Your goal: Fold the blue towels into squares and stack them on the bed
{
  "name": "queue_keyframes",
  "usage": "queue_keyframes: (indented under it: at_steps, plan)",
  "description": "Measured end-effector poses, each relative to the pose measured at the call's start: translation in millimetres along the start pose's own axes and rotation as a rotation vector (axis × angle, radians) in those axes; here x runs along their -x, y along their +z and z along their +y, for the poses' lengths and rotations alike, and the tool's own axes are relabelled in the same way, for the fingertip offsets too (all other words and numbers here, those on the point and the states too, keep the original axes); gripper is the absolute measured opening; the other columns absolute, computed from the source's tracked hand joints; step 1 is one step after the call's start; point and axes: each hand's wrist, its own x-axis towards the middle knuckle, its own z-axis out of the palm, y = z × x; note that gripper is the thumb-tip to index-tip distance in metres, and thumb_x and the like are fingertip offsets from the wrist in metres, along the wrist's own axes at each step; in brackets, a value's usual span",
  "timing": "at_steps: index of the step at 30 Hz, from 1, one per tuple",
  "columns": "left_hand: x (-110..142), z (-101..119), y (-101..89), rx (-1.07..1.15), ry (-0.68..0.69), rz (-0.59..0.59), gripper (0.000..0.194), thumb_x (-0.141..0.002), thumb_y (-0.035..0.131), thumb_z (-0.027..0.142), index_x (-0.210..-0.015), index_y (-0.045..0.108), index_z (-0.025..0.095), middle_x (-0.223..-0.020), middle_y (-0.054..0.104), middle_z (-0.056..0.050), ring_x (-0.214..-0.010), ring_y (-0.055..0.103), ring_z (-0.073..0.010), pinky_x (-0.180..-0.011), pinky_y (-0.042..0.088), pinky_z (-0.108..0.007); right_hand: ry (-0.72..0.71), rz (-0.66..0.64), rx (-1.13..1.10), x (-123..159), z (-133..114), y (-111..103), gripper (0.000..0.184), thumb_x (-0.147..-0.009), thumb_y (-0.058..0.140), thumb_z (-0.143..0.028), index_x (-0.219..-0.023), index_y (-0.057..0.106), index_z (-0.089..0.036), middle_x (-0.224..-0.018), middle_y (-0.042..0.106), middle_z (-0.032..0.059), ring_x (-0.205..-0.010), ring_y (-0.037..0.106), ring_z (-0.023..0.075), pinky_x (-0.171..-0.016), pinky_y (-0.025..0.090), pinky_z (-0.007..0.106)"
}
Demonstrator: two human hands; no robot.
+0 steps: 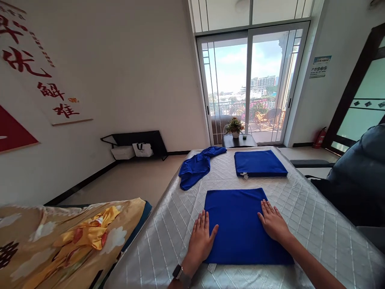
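A blue cloth [237,233], folded into a flat rectangle, lies on the quilted silver mattress [162,237] in front of me. My left hand [202,237] rests flat along its left edge, fingers stretched out, with a dark watch on the wrist. On the cloth's right edge lies my right hand [273,220], its fingers spread and pressing nothing but fabric. A white tag [211,267] sticks out at the near left corner. Beyond it, a neat blue stack of folded cloth [260,162] sits at the far right. A crumpled blue cloth [197,166] lies at the far left.
To the left stands a bed with a patterned tan cover [75,237] and a yellow garment on it. Behind the mattress a small table [239,141] holds a potted plant [235,127]. A dark padded seat [357,176] borders the right side. Sliding glass doors are behind.
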Motion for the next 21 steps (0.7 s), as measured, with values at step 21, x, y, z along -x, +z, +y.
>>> queue_keyframes:
  at_steps: [21]
  plan:
    - [-101.8, 171.2, 17.7, 0.126, 0.51, 0.109, 0.065, -0.104, 0.021, 0.054, -0.155, 0.037, 0.017, -0.161, 0.037, -0.009, -0.152, 0.027, -0.0218, -0.125, 0.026, -0.043, -0.068, 0.048, -0.03, -66.2, 9.4, 1.0, 0.062, -0.1, 0.024, -0.031, -0.159, 0.024, -0.011, -0.167, 0.016, 0.0076, -0.154, 0.01, 0.0197, -0.124, 0.014, 0.04]
